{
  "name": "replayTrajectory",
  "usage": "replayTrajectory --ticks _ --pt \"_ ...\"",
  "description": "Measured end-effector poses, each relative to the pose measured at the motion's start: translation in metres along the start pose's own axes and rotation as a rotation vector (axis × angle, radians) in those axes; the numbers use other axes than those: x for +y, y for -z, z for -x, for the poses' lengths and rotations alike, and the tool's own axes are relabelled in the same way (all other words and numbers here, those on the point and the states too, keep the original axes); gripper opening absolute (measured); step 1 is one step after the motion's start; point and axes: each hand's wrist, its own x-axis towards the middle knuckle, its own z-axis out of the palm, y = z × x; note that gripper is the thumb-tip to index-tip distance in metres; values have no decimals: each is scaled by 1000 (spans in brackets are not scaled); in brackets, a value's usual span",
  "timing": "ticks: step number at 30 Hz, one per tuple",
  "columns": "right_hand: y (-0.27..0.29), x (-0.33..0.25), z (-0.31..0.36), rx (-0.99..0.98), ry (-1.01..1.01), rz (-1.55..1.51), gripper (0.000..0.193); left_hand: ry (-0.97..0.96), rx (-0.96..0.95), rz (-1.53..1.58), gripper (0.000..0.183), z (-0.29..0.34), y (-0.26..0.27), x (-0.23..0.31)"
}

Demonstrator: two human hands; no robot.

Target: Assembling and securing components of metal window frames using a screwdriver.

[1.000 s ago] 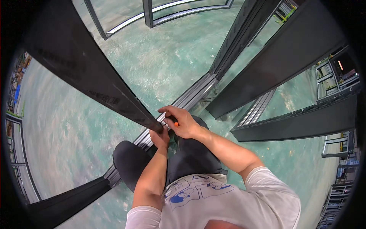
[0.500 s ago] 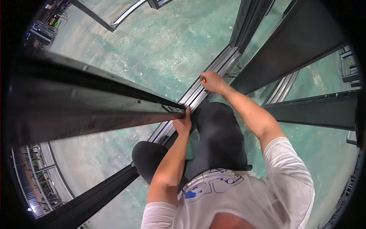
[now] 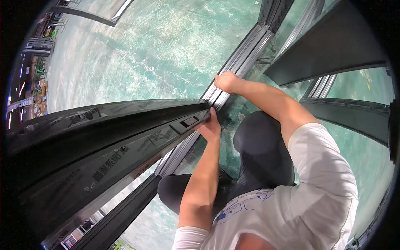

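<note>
A tall dark framed panel (image 3: 125, 154), partly wrapped in printed film, stands on the silvery grooved floor track (image 3: 250, 50). Around the panel's lower end, close to a small rectangular cutout, my left hand (image 3: 211, 128) is closed, its thumb on the edge and its other fingers hidden behind. A little farther along the track, past the panel's foot, my right hand (image 3: 228, 82) is closed low over the rails. Whatever its fingers hold is hidden from view.
Dark upright frame posts (image 3: 277, 12) rise at both ends of the track. To the right stand a wide dark panel (image 3: 329, 46) and another dark profile (image 3: 346, 118). My bent knees (image 3: 264, 137) are close to the track. Under everything lies a scuffed green floor (image 3: 158, 54).
The view has shifted, and the panel now shows its printed edge more fully. Both hands stay near the track; an orange bit seen at my right hand earlier no longer shows.
</note>
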Motion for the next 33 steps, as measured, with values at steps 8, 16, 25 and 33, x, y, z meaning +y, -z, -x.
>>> replayTrajectory --ticks 8,16,25,33 --pt "6 0 5 12 21 -12 21 55 1 82 48 5 -2 -3" --pt "4 8 5 53 42 -40 13 -154 -28 -205 64 3 8 -1" --pt "43 0 5 -199 -30 -108 30 -40 -73 -167 44 0 6 -36" --pt "148 -41 51 405 39 -931 17 379 -392 4 46 -10 40 86"
